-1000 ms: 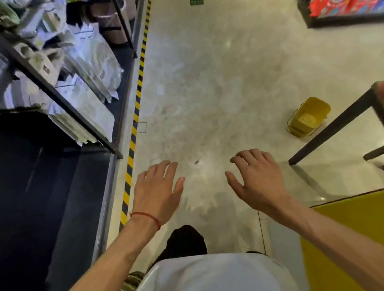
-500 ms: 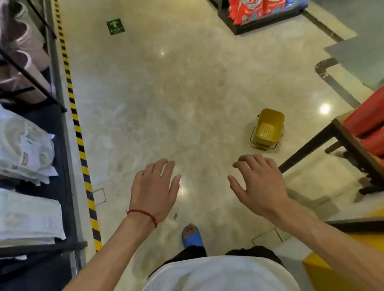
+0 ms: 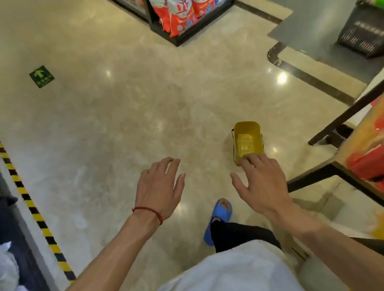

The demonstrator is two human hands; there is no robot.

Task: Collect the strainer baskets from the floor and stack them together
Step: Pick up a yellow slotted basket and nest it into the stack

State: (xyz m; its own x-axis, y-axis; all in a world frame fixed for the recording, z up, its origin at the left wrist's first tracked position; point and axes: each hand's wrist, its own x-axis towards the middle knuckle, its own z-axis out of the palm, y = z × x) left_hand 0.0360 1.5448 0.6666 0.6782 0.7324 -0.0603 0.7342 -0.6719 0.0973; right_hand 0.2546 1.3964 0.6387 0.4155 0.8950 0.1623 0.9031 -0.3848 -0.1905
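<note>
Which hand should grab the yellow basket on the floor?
The right hand. Its open fingers overlap the yellow strainer basket in this view; the left hand is open over bare floor, off to the side.

left hand outstretched, fingers relaxed; right hand likewise, empty

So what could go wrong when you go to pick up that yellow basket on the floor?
1. The yellow basket sits loose on the shiny floor, so it might skid away if the right hand only nudges it.
2. The blue slipper could slip on that glossy floor while bending down.
3. The dark table frame stands close on the right, so an arm or head could bump it.
</note>
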